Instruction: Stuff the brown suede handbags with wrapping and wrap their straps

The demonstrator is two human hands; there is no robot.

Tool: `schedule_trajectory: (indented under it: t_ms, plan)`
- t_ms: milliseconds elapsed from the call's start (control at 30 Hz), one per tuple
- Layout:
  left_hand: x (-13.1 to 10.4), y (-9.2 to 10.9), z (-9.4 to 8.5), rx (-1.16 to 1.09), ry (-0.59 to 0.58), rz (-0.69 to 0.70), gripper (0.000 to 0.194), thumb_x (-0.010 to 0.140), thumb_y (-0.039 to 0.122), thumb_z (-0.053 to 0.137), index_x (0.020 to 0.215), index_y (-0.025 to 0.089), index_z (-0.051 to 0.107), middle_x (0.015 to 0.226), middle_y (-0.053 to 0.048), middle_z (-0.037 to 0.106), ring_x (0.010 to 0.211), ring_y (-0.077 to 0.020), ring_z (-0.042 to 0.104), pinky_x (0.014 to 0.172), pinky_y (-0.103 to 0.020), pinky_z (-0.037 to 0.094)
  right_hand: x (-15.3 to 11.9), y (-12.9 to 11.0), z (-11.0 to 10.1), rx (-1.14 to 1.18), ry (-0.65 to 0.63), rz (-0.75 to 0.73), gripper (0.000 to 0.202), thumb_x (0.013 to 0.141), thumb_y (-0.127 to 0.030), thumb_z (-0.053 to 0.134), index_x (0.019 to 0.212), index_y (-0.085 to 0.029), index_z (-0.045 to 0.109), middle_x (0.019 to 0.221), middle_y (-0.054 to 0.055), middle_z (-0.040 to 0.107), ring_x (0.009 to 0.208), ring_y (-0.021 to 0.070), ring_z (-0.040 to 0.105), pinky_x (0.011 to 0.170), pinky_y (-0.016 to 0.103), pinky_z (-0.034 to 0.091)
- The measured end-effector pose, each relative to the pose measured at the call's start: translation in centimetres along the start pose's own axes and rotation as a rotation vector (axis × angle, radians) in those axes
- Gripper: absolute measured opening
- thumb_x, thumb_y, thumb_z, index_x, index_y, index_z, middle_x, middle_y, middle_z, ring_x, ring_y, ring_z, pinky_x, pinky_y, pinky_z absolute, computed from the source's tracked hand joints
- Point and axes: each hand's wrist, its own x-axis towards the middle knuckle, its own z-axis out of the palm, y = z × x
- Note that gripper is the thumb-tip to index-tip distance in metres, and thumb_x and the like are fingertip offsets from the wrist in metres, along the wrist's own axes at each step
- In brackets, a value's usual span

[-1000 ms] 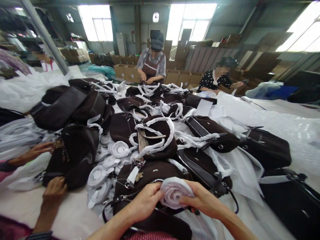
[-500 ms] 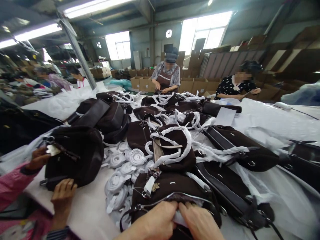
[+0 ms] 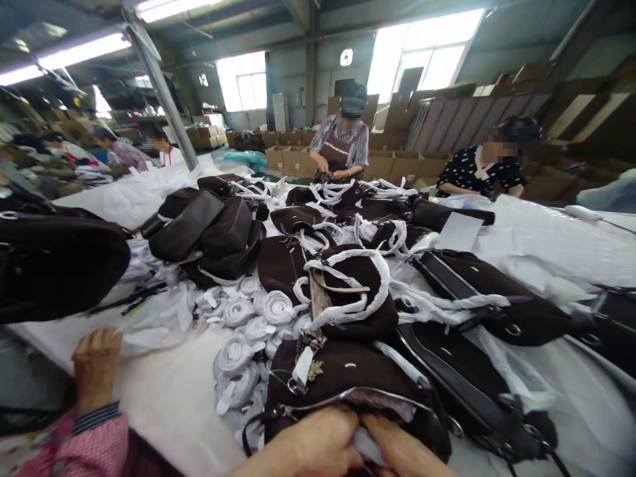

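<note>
A dark brown bag [image 3: 348, 368] lies on the table in front of me, its zipped top open and some pale lining or wrapping showing inside. At the opening, my left hand [image 3: 322, 437] has its fingers curled inward, the fingertips hidden. Beside it my right hand [image 3: 397, 444] reaches into the same opening, fingers also mostly hidden. Between both hands shows a piece of white translucent material [image 3: 368, 445]. A gold snowflake-like charm [image 3: 315, 370] and a white tag [image 3: 302, 366] hang at the bag's upper left.
White coiled straps [image 3: 238, 358] lie left of the bag. Behind it, another brown bag [image 3: 368, 318] has white-wrapped handles. More bags lie right and farther back. A neighbour's hand [image 3: 97, 361] rests at the left; two people work across the table.
The neighbour's bag at the left has moved up and left, off the spot where it was. My right hand has sunk lower into the bag opening. The view has shifted slightly.
</note>
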Motion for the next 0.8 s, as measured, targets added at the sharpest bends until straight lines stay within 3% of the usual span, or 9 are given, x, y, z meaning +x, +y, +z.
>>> schedule_trajectory:
  t_ms: [67,167,300,400,467,533,633,700,800]
  plan:
    - [-0.1,0.4,-0.2,0.004,-0.005,-0.006,0.036,0.084,0.022,0.058,0.117,0.014,0.069,0.121,-0.015,0.071,0.114,-0.0337,0.067,0.103,-0.041,0.052,-1.0,0.1,-2.5,0.298,-0.1,0.008,0.059,0.091,-0.019,0.052,0.15,-0.017,0.048,0.153,0.013,0.053,0.141,0.0255,0.051,0.119,0.038,0.04]
    - [0.0,1.2,-0.3,0.024,-0.002,0.001,0.038,0.089,0.021,0.052,0.123,0.013,0.067,0.127,-0.016,0.068,0.122,-0.0328,0.063,0.11,-0.042,0.047,-1.1,-0.6,-4.5,0.442,-0.119,0.008,0.044,0.097,-0.021,0.042,0.136,-0.022,0.062,0.14,0.008,0.065,0.13,0.022,0.06,0.115,0.036,0.043]
    - [0.0,2.8,0.3,0.387,-0.07,-0.108,0.038,0.095,0.016,0.047,0.126,0.011,0.069,0.128,-0.021,0.068,0.121,-0.0366,0.064,0.104,-0.045,0.052,0.4,-2.3,-2.7,0.322,-0.066,0.064,0.031,0.09,-0.017,0.047,0.108,-0.015,0.073,0.114,0.016,0.075,0.106,0.0294,0.071,0.095,0.04,0.054]
    - [-0.7,4.1,0.2,0.611,-0.173,-0.108,0.024,0.09,0.014,0.059,0.1,0.013,0.08,0.1,-0.022,0.076,0.099,-0.0451,0.072,0.082,-0.053,0.058,0.8,-2.9,-1.4,0.335,-0.026,0.06,0.029,0.088,-0.016,0.049,0.103,-0.019,0.074,0.11,0.011,0.077,0.101,0.0268,0.071,0.09,0.035,0.054]
    - [-1.8,5.0,-0.7,0.646,-0.164,-0.084,0.013,0.086,0.016,0.068,0.088,0.015,0.08,0.088,-0.018,0.077,0.088,-0.0415,0.074,0.074,-0.046,0.057,0.3,-2.9,-1.3,0.383,0.026,0.04,0.03,0.086,-0.015,0.053,0.105,-0.022,0.074,0.113,0.007,0.076,0.106,0.024,0.07,0.094,0.032,0.052]
    - [-3.1,5.5,-2.1,0.59,-0.118,-0.012,0.007,0.086,0.016,0.071,0.083,0.018,0.076,0.088,-0.009,0.077,0.082,-0.0303,0.074,0.07,-0.033,0.053,-0.8,-2.8,-1.7,0.405,0.095,0.062,0.033,0.085,-0.016,0.057,0.111,-0.026,0.073,0.12,0.005,0.074,0.114,0.0227,0.066,0.1,0.03,0.049]
    - [-5.0,5.2,-4.4,0.393,-0.096,0.134,0.021,0.089,0.015,0.073,0.072,0.02,0.061,0.084,0.004,0.072,0.08,-0.0157,0.067,0.071,-0.022,0.045,-3.0,-2.4,-2.4,0.378,0.19,0.106,0.028,0.095,-0.026,0.051,0.114,-0.028,0.072,0.122,0.004,0.071,0.115,0.0214,0.065,0.101,0.03,0.048]
    - [-6.0,4.3,-5.5,0.324,-0.086,0.176,0.029,0.092,0.02,0.071,0.07,0.019,0.053,0.083,0.006,0.068,0.085,-0.0143,0.063,0.076,-0.021,0.043,-4.7,-1.6,-2.7,0.375,0.287,0.138,0.033,0.102,-0.035,0.041,0.114,-0.027,0.071,0.116,0.005,0.074,0.11,0.0204,0.068,0.098,0.029,0.05]
    - [-7.2,2.6,-6.1,0.248,-0.015,0.257,0.026,0.097,0.024,0.064,0.075,0.021,0.051,0.086,0.004,0.065,0.088,-0.0148,0.06,0.077,-0.022,0.042,-7.1,0.2,-3.0,0.387,0.429,0.231,0.042,0.103,-0.047,0.036,0.111,-0.026,0.071,0.108,0.005,0.077,0.101,0.0201,0.072,0.091,0.028,0.054]
